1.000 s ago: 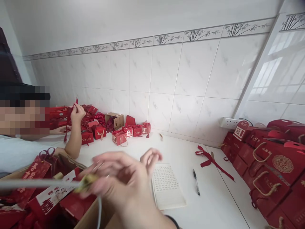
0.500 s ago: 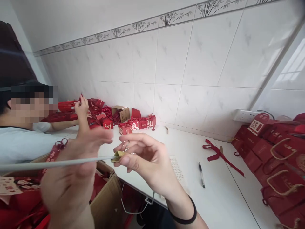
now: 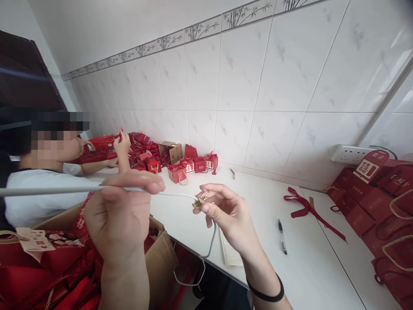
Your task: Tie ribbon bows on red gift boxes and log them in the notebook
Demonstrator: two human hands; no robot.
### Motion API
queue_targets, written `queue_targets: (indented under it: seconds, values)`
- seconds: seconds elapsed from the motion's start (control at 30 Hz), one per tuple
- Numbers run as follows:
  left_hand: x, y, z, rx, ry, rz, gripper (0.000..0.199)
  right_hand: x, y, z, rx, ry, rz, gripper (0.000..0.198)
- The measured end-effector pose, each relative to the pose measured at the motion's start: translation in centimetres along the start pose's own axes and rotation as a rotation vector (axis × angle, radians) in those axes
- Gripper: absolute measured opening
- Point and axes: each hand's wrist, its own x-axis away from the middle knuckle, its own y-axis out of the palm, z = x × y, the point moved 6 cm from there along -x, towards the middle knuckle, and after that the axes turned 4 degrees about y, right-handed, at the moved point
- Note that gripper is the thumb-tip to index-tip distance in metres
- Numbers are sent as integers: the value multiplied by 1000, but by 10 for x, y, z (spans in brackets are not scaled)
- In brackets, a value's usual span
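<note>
A pale grey cord [image 3: 176, 195] runs from the left edge of the view across to my right hand. My left hand [image 3: 124, 211] is closed on this cord, which lies between thumb and fingers. My right hand [image 3: 226, 211] pinches a small crumpled gold-green piece [image 3: 198, 203] between thumb and fingertips, right where the cord meets it. Whether the piece is wrapped around the cord or pressed beside it, I cannot tell. Below my right hand, more cord hangs down past the table edge in a loose loop.
An open carton [image 3: 161, 262] of red gift items stands at lower left. On the white table [image 3: 258, 189] are a pen [image 3: 282, 237], a red ribbon [image 3: 300, 204], and small red boxes [image 3: 177, 173]. Stacked red boxes [image 3: 371, 202] fill the right side. A co-worker [image 3: 48, 185] sits at left.
Both hands appear further right in view. My left hand has closed on the cord, and the cord between the hands now bends. The gold-green piece stays in my right fingertips.
</note>
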Motion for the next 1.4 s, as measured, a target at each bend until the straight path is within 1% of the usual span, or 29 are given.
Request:
queue_targets:
  seconds: [0.1, 0.17, 0.23, 0.3, 0.37, 0.43, 0.5, 0.57, 0.67, 0.8, 0.9, 0.97, 1.07, 1.23, 1.3, 1.4]
  values:
    - [-5, -9, -3, 41, -4, 99, 30, 2, -9, 6, 45, -11, 22, 28]
    - [-5, -10, -7, 47, 2, 105, 32, 3, -16, 8, 77, -33, 51, 26]
    - [1, -8, -13, -5, 25, 73, 29, 3, -21, 10, 115, -59, 84, 25]
    - [13, 1, -24, -90, 7, -24, 24, 4, -24, 11, 137, -84, 109, 24]
    - [30, 13, -39, -194, -86, -177, 20, 4, -25, 12, 152, -99, 123, 25]
    - [46, 23, -54, -274, -194, -308, 21, 4, -26, 14, 180, -103, 138, 26]
    - [55, 27, -62, -311, -240, -358, 23, 5, -28, 16, 207, -107, 155, 26]
    - [58, 27, -67, -321, -234, -331, 26, 5, -29, 18, 205, -101, 156, 26]
    - [57, 22, -74, -312, -234, -263, 30, 7, -30, 22, 170, -60, 124, 26]
    - [56, 17, -88, -219, -310, -185, 36, 8, -30, 26, 101, -5, 71, 27]
    - [56, 17, -94, -160, -353, -139, 37, 7, -29, 28, -6, -14, 29, 26]
    - [55, 18, -94, -85, -357, -130, 33, 6, -30, 31, -75, -8, 3, 25]
    - [53, 21, -93, 12, -368, -137, 27, 3, -30, 38, -176, 41, -51, 23]
    - [52, 23, -95, 37, -388, -135, 28, 2, -27, 48, -328, 123, -125, 27]
    - [51, 24, -96, 45, -377, -128, 26, 2, -27, 50, -344, 138, -129, 26]
    - [49, 23, -98, 60, -379, -106, 26, 2, -31, 56, -311, 155, -104, 24]
